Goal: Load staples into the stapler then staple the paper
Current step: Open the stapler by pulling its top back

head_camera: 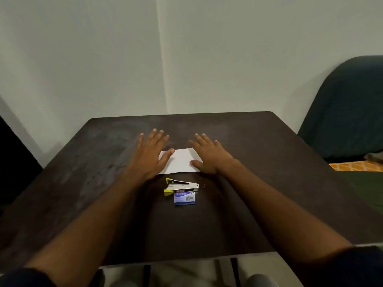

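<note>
Count on inspection. Hands: two, namely one left hand [151, 156] and one right hand [211, 156]. One white paper [180, 161]; number of sheets in it cannot be determined. One stapler [181, 186]. One blue box of staples [184, 198]. One table [269, 162]. One dark chair [348, 112], partly in view

Both arms stretched forward, left hand [149, 154] and right hand [209, 154] palm-down — fingers straight, spread, slightly apart
</note>
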